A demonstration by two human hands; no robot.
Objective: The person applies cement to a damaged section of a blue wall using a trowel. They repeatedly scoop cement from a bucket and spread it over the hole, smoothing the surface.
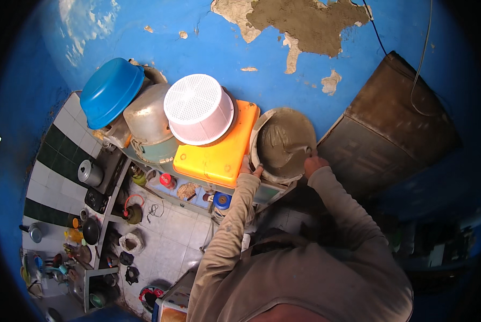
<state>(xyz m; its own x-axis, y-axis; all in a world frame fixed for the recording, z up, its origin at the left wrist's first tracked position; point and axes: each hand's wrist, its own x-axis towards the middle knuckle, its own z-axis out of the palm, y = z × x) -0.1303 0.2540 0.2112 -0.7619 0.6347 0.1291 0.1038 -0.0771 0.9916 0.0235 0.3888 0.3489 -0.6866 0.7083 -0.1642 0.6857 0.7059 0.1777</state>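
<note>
Here, round bucket (274,176), between both hands (249,167) (314,164)

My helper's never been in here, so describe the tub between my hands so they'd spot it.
On the blue wall, find the grey-brown bare patch. Below it, right of the orange plastic box, your left hand and right hand hold a round tub. Unlike the upturned white colander, it opens upward, smeared with mortar-like paste.
</note>
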